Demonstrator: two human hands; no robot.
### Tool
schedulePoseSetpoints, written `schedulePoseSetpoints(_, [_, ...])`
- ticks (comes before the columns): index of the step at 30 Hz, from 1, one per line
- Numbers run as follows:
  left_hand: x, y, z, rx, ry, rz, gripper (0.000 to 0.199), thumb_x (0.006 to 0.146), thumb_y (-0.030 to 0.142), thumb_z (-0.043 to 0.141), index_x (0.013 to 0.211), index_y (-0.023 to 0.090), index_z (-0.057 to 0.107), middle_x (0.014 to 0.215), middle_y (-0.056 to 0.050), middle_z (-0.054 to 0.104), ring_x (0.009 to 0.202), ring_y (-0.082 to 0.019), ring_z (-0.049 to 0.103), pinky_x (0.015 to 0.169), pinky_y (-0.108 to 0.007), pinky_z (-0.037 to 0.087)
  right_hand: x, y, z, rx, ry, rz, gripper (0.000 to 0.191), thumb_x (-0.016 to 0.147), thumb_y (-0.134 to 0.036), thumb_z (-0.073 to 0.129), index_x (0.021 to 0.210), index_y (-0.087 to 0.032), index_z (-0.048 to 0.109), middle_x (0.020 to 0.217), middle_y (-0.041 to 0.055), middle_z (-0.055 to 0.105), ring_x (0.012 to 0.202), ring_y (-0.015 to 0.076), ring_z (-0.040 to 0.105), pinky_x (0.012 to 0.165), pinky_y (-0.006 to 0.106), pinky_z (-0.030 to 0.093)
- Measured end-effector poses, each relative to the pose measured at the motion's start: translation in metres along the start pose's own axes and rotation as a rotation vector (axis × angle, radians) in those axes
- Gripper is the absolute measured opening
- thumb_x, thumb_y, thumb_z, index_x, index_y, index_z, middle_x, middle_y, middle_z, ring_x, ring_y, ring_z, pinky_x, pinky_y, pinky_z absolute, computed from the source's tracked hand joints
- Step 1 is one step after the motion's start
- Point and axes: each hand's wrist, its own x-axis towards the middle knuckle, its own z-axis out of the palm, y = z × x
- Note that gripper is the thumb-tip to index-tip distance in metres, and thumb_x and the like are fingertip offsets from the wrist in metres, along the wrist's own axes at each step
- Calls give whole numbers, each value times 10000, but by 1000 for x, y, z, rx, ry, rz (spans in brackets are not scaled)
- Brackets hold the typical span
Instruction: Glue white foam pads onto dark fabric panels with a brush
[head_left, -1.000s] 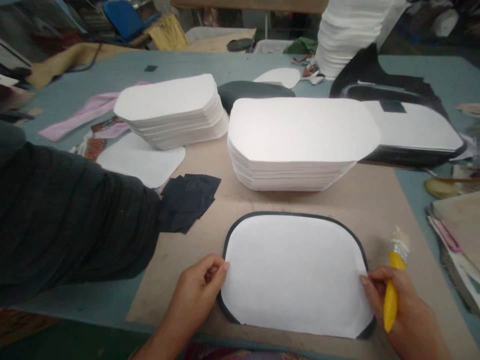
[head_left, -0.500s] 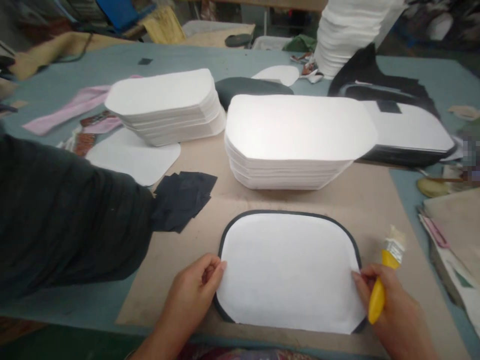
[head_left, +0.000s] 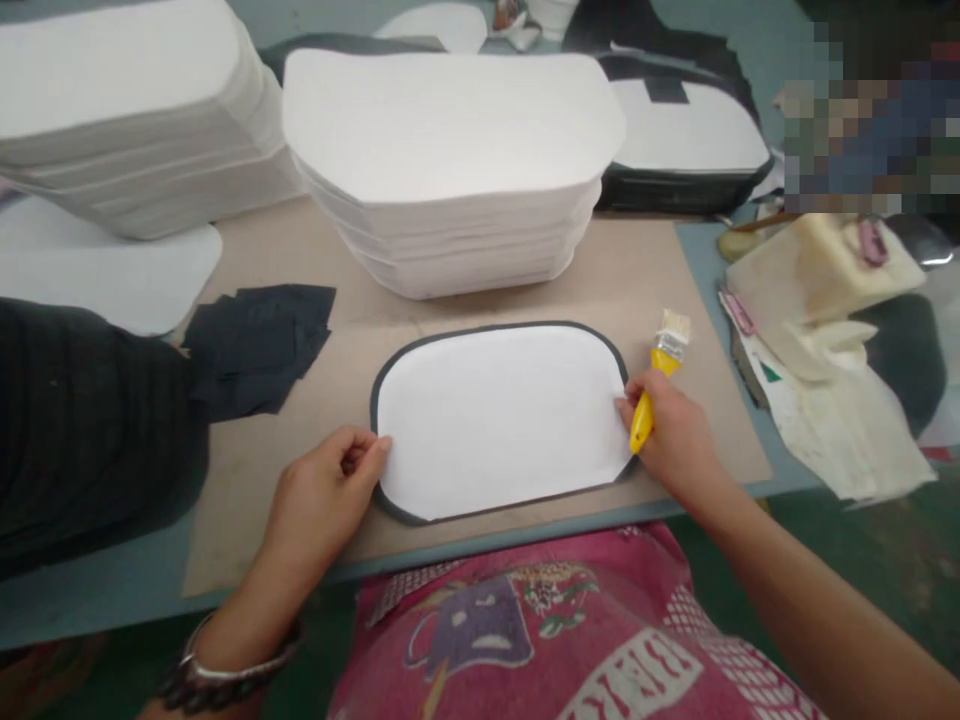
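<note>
A white rounded panel [head_left: 502, 425] with a black border lies flat on the brown board in front of me. At its left edge my left hand [head_left: 319, 500] is closed, thumb on the white face and fingers at the black rim. My right hand [head_left: 667, 425] pinches the right edge between thumb and fingers. The same hand also holds a paintbrush [head_left: 643, 418] with a yellow handle, its pale bristles pointing up and away from me. Beyond the panel stands a stack of white panels [head_left: 450, 130]. Small black fabric pieces [head_left: 259, 350] lie in a pile to the left.
A second white stack [head_left: 127, 80] stands at the back left, and a black stack topped with a white panel [head_left: 690, 130] at the back right. A tall dark layered stack [head_left: 90, 430] borders the left. To the right sits a cream container [head_left: 817, 270] on papers.
The view has tilted down and turned right, bringing the apron and cream container into sight. Both hands keep their places at the panel's edges, and the paintbrush stays in my right hand.
</note>
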Motion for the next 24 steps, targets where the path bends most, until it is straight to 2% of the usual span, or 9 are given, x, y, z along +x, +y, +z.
schedulePoseSetpoints(8, [-1,5,3,-61,60,60,285,841,482,578,782,207,624,669,9,631,631,-170,576,625,-270,392,-5,-1,4,43,83,-7,146,924,-346,531,986,-214,529,832,58,638,722,220,595,690,314,413])
schedulePoseSetpoints(13, [-6,7,7,-135,89,113,252,875,400,566,767,179,622,660,0,615,640,-158,567,622,-262,386,-10,2,3,-12,124,-13,197,912,-419,556,972,-234,525,832,44,633,699,226,599,665,321,409])
schedulePoseSetpoints(20, [-4,0,11,-176,94,120,261,912,373,562,821,155,671,713,-26,664,636,-143,576,594,-248,394,-15,9,2,-106,79,14,223,953,-436,555,1065,-251,499,897,89,652,730,274,626,665,366,402])
schedulePoseSetpoints(24, [-5,0,11,-197,90,137,260,923,368,562,831,152,674,734,-34,675,646,-143,581,593,-249,391,-15,15,4,-125,130,32,265,891,-457,635,1022,-262,513,845,67,641,696,259,612,642,358,403])
